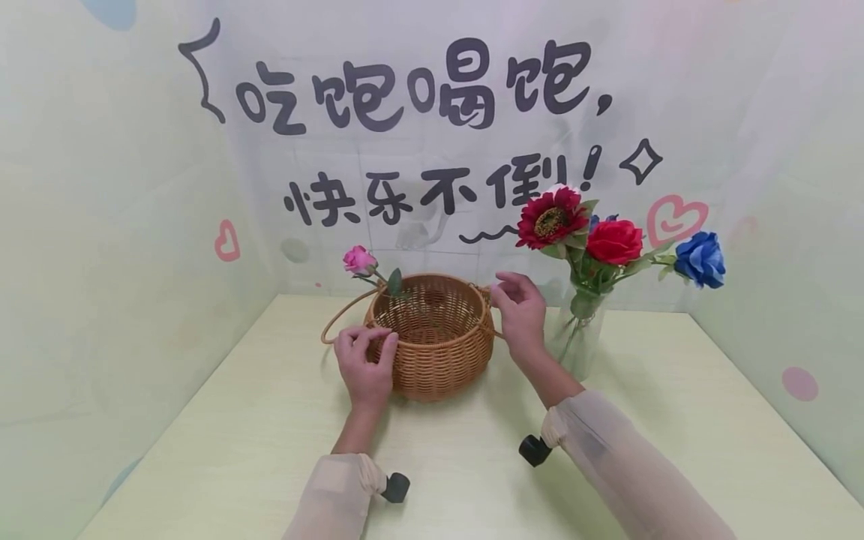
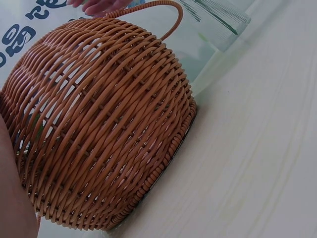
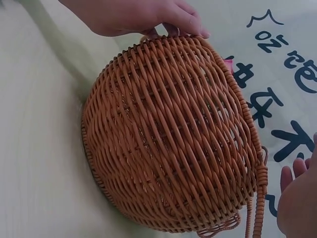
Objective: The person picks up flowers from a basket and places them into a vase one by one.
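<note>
A round brown wicker basket [image 1: 442, 371] stands upright on the table. My left hand [image 1: 364, 364] is at its left front rim, thumb and bent fingers holding the edge; the right wrist view shows this left hand [image 3: 143, 17] against the basket's side. A pink rose [image 1: 360, 260] with a green leaf leans out over the back left rim, its lower stem inside the basket. Beside the right rim, near where the handle joins, my right hand [image 1: 523, 315] is raised with loosely bent fingers. In the right wrist view that right hand [image 3: 299, 198] is apart from the wicker.
To the right of the basket stands a clear glass vase [image 1: 580, 337]. It holds a dark red daisy-like flower [image 1: 552, 217], a red rose [image 1: 614, 241] and a blue rose [image 1: 700, 259] leaning right. The basket's handle [image 1: 340, 315] hangs lowered, sticking out at the left.
</note>
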The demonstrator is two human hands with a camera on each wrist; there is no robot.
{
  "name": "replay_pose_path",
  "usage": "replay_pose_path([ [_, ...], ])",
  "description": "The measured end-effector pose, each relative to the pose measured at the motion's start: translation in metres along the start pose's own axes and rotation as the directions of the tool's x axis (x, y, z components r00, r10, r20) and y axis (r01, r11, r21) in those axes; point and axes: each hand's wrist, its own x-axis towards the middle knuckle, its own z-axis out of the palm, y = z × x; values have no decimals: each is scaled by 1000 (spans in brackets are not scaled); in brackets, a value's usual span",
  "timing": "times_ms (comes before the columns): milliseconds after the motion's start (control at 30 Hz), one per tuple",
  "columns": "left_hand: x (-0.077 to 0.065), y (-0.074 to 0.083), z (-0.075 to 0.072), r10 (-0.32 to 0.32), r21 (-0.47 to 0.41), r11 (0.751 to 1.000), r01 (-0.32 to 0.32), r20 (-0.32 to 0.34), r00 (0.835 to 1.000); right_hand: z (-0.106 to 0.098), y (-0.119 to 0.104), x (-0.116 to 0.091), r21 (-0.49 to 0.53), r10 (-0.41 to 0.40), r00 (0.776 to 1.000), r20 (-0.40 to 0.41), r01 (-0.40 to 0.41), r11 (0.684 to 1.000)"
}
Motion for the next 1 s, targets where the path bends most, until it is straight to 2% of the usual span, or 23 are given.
replay_pose_path([
  [233,-1,1,-1,-23,23,999,23,24,999,15,-1,9,-43,12,997,78,-9,999],
  [467,0,3,-1,-13,24,1000,13,6,1000,29,-4,15,-98,160,970,184,-144,985],
  [567,2,10,0,-4,8,1000,4,1,1000,35,-4,20,-96,220,948,230,-203,975],
  [633,4,20,0,-2,-6,1000,2,0,1000,39,-5,23,-104,258,930,262,-239,966],
  [767,7,39,-2,-15,-4,1000,15,1,1000,50,-8,29,-108,334,880,338,-317,942],
  [900,7,37,-3,-21,13,1000,21,0,1000,60,-11,33,-125,390,828,403,-372,920],
  [1000,6,31,-3,-18,25,1000,18,-3,1000,67,-11,35,-161,410,804,430,-379,911],
])
